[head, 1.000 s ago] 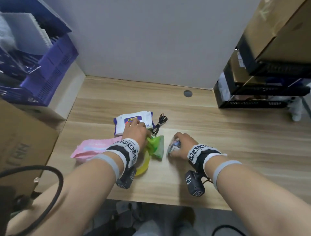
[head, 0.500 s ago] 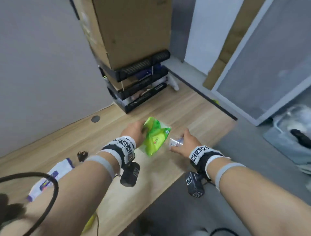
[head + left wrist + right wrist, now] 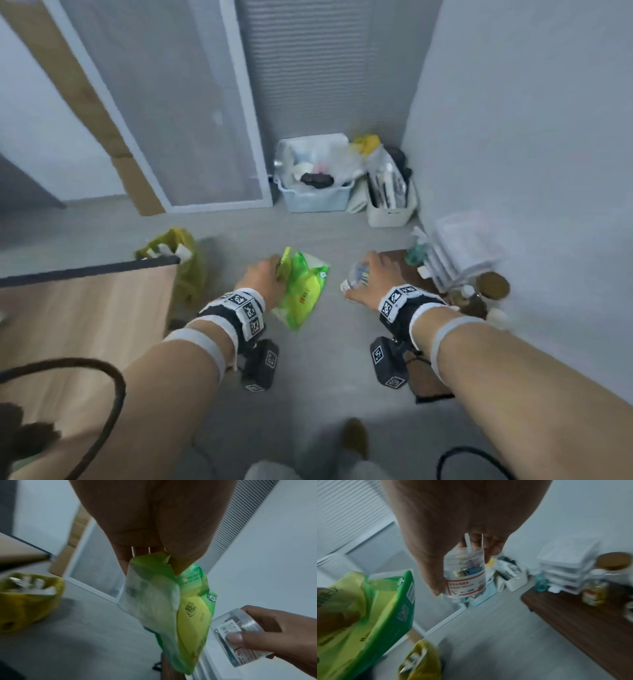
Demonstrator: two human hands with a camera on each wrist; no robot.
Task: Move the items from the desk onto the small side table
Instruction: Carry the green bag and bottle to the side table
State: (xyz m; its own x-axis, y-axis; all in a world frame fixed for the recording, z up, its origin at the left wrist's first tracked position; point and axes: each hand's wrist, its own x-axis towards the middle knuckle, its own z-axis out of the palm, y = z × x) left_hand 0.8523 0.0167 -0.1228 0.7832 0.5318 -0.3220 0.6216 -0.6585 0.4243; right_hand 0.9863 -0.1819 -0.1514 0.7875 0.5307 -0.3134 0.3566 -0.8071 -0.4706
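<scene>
Desk (image 3: 85,308) corner at far left. Left hand (image 3: 262,282) pinching green packet (image 3: 303,291) by its top edge, dangling over grey floor. Right hand (image 3: 375,279) wrapped round clear jar (image 3: 356,277), up in the air near dark side table (image 3: 583,616).

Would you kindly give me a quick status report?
Left hand grips green packet; right hand grips clear jar. Both in air over floor, side table to the right. Table's far end crowded.
</scene>
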